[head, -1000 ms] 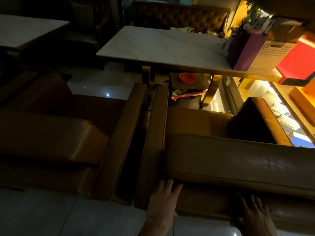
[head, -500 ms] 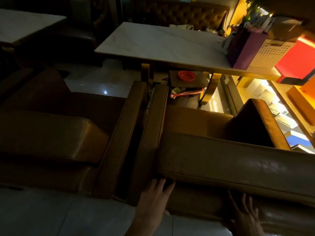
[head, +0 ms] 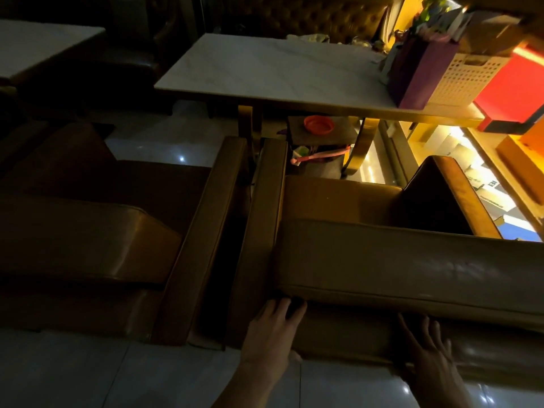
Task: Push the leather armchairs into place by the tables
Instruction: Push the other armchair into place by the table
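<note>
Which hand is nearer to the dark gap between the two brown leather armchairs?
Left. The left hand presses the right armchair's back beside the gap; the right hand presses farther right.

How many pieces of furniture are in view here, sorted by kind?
Tan armchairs: 2, left armchair and right armchair, with both hands, left hand and right hand, flat on its back
White tables: 2, near table and far table
Tufted sofa: 1, sofa
Total: 5
</note>
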Demonstrator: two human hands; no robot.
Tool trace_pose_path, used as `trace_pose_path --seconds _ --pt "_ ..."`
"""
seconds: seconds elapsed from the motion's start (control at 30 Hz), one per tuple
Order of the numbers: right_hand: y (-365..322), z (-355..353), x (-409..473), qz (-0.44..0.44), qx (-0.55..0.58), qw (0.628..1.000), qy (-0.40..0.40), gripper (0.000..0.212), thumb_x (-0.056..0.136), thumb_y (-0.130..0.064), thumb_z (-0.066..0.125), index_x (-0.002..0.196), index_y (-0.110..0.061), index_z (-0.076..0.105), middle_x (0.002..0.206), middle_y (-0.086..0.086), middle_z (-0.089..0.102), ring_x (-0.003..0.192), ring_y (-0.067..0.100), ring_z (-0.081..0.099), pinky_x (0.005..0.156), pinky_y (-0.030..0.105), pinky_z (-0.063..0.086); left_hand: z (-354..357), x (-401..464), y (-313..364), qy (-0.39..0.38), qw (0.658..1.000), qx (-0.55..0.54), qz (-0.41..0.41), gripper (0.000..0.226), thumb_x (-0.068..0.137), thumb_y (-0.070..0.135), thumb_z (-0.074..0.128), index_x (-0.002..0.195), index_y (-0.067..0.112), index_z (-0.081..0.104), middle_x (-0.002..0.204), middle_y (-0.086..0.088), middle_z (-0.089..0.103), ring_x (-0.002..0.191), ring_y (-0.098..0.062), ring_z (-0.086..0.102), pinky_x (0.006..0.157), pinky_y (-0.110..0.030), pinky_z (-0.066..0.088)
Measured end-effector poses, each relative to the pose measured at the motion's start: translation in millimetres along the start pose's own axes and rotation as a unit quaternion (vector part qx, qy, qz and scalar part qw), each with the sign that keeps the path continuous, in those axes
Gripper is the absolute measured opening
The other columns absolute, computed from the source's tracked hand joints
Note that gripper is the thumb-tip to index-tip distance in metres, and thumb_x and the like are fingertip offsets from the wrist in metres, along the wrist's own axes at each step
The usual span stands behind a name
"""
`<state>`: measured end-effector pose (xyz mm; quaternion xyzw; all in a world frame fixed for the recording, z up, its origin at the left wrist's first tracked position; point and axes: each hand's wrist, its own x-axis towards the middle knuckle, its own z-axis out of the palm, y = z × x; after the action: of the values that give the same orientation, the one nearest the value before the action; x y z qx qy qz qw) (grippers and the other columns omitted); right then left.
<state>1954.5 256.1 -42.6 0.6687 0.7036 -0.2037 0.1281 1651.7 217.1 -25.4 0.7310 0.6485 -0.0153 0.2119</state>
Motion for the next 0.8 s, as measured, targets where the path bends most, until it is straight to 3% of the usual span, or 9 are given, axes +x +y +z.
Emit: trace_pose_path --seconds 0.17,0.43,0.63,0.8 --pt "-0.4 4.1 -1.8 -0.003 -0.010 1.000 0.019 0.111 0.089 -0.055 0.058 0.138 -0.017 -0.034 0.162 0.019 -0.014 0.148 0.040 -0.012 0.120 0.051 0.009 0.4 1.0 2.8 -0.006 1.000 -0.002 -0.012 0.094 0.082 0.043 0.074 0.153 0.039 0.013 0.155 0.003 0.019 0.139 -0.025 0.023 0.107 -0.043 0.039" --pt "3.9 10.9 -10.2 -0.029 0.005 0.999 0.041 0.102 0.094 -0.044 0.057 0.141 -0.040 -0.033 0.161 0.016 -0.021 0.145 0.038 -0.021 0.121 0.053 0.006 2.9 -4.0 4.5 0.014 1.000 -0.008 -0.018 0.095 0.080 0.044 0.076 0.153 0.040 0.015 0.155 0.004 0.020 0.139 -0.024 0.025 0.107 -0.042 0.040" --pt "7.6 12.2 -10.4 -0.039 0.006 0.998 0.052 0.103 0.089 -0.042 0.065 0.149 -0.041 -0.019 0.162 0.013 -0.018 0.147 0.038 -0.017 0.120 0.053 0.005 8.2 -4.9 6.0 0.034 0.999 0.001 -0.023 0.097 0.079 0.044 0.077 0.154 0.037 0.016 0.152 0.003 0.023 0.136 -0.023 0.027 0.103 -0.041 0.044" --pt "5.3 6.1 -15.1 -0.036 -0.005 0.998 0.058 0.103 0.087 -0.051 0.064 0.150 -0.039 -0.017 0.162 0.011 -0.018 0.148 0.035 -0.014 0.121 0.052 0.010 10.5 -11.3 11.1 0.019 0.999 -0.016 -0.040 0.100 0.081 0.046 0.075 0.154 0.036 0.008 0.157 0.001 0.015 0.144 -0.028 0.018 0.112 -0.044 0.035"
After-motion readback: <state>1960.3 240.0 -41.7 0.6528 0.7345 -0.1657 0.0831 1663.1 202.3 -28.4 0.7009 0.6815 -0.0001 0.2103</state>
